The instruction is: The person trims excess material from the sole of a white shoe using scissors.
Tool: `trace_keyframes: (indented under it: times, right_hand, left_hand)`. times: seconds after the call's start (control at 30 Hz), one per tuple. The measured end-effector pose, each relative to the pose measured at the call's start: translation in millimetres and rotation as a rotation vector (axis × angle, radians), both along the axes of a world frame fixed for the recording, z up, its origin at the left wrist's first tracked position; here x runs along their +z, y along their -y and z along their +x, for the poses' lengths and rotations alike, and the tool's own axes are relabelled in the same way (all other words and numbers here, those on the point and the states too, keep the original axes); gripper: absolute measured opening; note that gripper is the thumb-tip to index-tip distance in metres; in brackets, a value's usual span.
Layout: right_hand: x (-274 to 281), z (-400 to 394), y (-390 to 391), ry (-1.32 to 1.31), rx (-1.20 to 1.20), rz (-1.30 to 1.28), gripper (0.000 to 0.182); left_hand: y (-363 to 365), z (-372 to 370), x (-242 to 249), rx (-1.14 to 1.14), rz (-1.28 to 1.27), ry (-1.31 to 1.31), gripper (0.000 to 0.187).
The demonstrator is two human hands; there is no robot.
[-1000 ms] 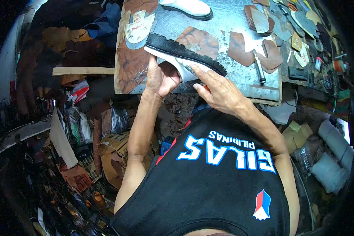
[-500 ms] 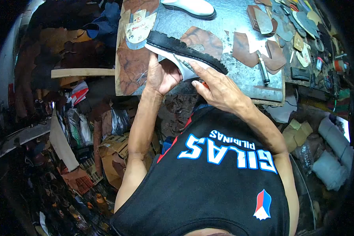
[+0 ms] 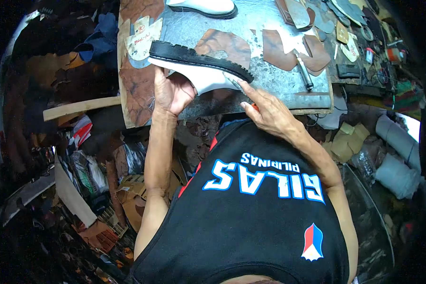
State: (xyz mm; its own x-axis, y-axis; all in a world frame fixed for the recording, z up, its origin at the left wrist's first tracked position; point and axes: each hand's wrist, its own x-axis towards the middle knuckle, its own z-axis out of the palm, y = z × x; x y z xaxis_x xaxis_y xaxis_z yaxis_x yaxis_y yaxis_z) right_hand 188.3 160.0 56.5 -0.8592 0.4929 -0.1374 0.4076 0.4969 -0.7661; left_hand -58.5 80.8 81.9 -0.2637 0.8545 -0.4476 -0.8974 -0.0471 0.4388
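My left hand (image 3: 170, 94) holds a white shoe (image 3: 201, 76) on its side over the table's near edge, gripping it by the heel end. Its thick black ridged sole (image 3: 199, 59) faces away from me. Between the fingers of my right hand (image 3: 273, 111) is a slim metal tool (image 3: 233, 82) with a bit of orange handle showing. The tool's tip rests at the shoe's white upper near the toe, close to the sole seam; its exact kind I cannot make out.
A second white shoe (image 3: 206, 6) stands at the table's back. Brown leather pieces (image 3: 228, 47), a marked pattern piece (image 3: 144, 40) and a white-and-black tool (image 3: 304, 71) lie on the metal table top (image 3: 175, 28). A wooden bar (image 3: 83, 108) juts out left.
The view has shifted, so the table appears further left. My right hand has drawn back along the shoe toward the toe, and the tool's tip has moved with it.
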Motion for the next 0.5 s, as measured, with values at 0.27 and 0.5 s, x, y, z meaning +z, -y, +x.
trace_keyframes:
  times: [0.27,0.5]
  right_hand:
    - [8,-24,5,-0.036,-0.043,0.054,0.058]
    - [9,-14,5,0.038,-0.041,0.022,0.059]
  left_hand:
    - [-9,0,0,-0.041,-0.027,-0.064,0.074]
    - [-7,-3,1,-0.025,-0.036,-0.093,0.075]
